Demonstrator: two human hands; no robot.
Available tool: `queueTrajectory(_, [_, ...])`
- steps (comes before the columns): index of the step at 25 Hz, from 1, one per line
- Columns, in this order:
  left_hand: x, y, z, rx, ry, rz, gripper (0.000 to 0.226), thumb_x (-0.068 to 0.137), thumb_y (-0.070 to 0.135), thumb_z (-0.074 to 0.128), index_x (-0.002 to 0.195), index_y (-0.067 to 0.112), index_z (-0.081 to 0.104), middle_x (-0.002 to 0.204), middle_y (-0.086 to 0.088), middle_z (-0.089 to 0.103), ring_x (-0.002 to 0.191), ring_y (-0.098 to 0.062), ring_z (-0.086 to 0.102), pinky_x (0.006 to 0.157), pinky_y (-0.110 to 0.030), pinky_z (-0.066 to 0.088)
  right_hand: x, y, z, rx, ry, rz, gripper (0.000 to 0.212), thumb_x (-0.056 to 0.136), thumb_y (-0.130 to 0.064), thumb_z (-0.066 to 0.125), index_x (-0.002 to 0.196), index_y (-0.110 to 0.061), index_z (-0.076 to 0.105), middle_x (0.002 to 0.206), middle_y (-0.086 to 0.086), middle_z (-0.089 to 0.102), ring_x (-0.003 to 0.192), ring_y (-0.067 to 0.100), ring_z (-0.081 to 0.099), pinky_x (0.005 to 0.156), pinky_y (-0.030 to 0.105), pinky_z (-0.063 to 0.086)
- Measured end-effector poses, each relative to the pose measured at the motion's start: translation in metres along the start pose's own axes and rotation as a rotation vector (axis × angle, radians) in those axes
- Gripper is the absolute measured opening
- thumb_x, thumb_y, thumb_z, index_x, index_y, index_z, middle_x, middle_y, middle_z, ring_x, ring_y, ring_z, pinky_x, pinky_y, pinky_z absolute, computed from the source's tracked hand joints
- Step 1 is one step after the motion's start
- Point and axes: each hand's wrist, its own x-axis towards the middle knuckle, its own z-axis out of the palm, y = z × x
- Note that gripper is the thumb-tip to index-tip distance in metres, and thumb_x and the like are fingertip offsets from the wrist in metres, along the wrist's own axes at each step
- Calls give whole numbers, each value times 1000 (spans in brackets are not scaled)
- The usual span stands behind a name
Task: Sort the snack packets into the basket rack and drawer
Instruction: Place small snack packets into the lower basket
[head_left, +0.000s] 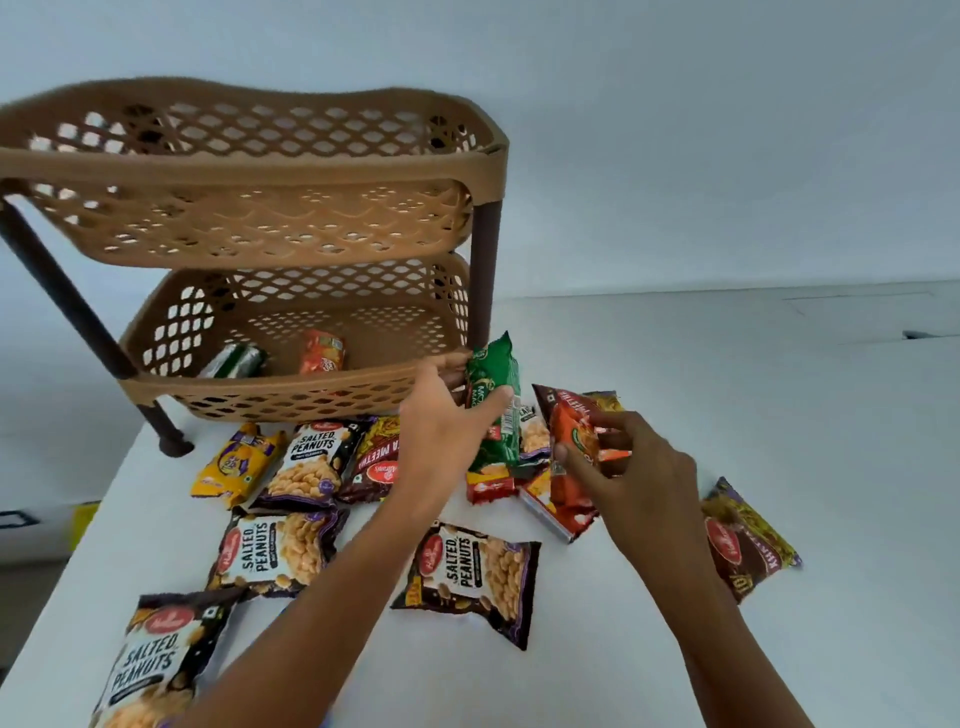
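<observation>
- Head view: left hand (441, 421) grips a green packet (493, 400), held upright at the right front corner of the rack's (249, 161) lower basket (291, 392).
- Right hand (634, 473) pinches an orange packet (571, 436) just right of the green one.
- Lower basket contains a second green packet (236, 361) and a second orange packet (321, 353); upper basket contents cannot be determined.
- Peanut packets (467, 577) lie loose on the worktop (779, 405) toward its near edge.
</observation>
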Motion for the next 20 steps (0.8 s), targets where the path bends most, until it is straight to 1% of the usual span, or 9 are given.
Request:
queueTrajectory(2, [21,-4,-30,14,87,-13,58,75,36,75,124,20,48,108,11,56,101,-6,54,84,-19,44,16,-22,17,30,-25,-83,50,80,-43,69,122,-20,56,112,1,68,88,11,63,78,29,56])
queueTrajectory(5, [58,-14,-66,77,164,-43,65,72,44,76,126,19,50,119,5,59,110,-11,56,95,-31,49,44,-56,51,81,-84,-167,47,81,-42,68,122,-22,56,111,-1,67,82,6,60,70,19,51])
queueTrajectory(7, [85,-19,-81,108,182,-65,70,70,46,76,128,17,51,122,3,60,111,-14,56,94,-34,50,64,-76,75,148,-133,-215,48,82,-40,68,124,-21,55,112,-1,67,84,4,60,68,14,50])
queueTrajectory(9, [113,-24,-89,153,199,-77,72,69,46,77,128,13,52,122,-2,62,111,-19,58,89,-30,50,86,-90,96,212,-151,-272,48,82,-37,69,124,-19,55,115,0,66,92,5,61,74,18,54])
queueTrajectory(11, [140,-29,-94,214,205,-90,67,71,44,76,123,8,53,116,-5,64,105,-20,59,80,-27,47,106,-100,119,198,-135,-330,48,83,-36,68,126,-19,53,118,1,65,100,7,60,81,25,56])
queueTrajectory(13, [164,-36,-94,310,165,-95,56,74,39,75,116,6,57,107,-4,65,95,-18,59,74,-26,43,127,-106,140,113,-110,-404,48,84,-36,67,126,-19,51,119,2,64,104,12,62,85,29,55])
queueTrajectory(15, [182,-45,-87,423,79,-109,45,75,32,75,110,5,63,102,-7,68,93,-20,63,71,-25,43,145,-106,157,-19,-97,-449,48,85,-35,66,126,-16,50,117,6,65,106,19,63,86,30,53])
queueTrajectory(18, [199,-63,-73,572,-47,-171,33,78,26,73,99,2,63,97,-9,66,85,-22,62,65,-26,44,171,-104,184,-223,-178,-336,43,86,-31,65,121,-9,51,112,13,64,102,29,62,82,37,52])
queueTrajectory(20, [205,-75,-67,680,-89,-199,24,83,21,68,98,3,60,101,-11,64,78,-22,55,64,-28,43,181,-102,198,-387,-275,-254,34,88,-25,62,115,-7,53,107,14,64,96,31,63,76,38,52])
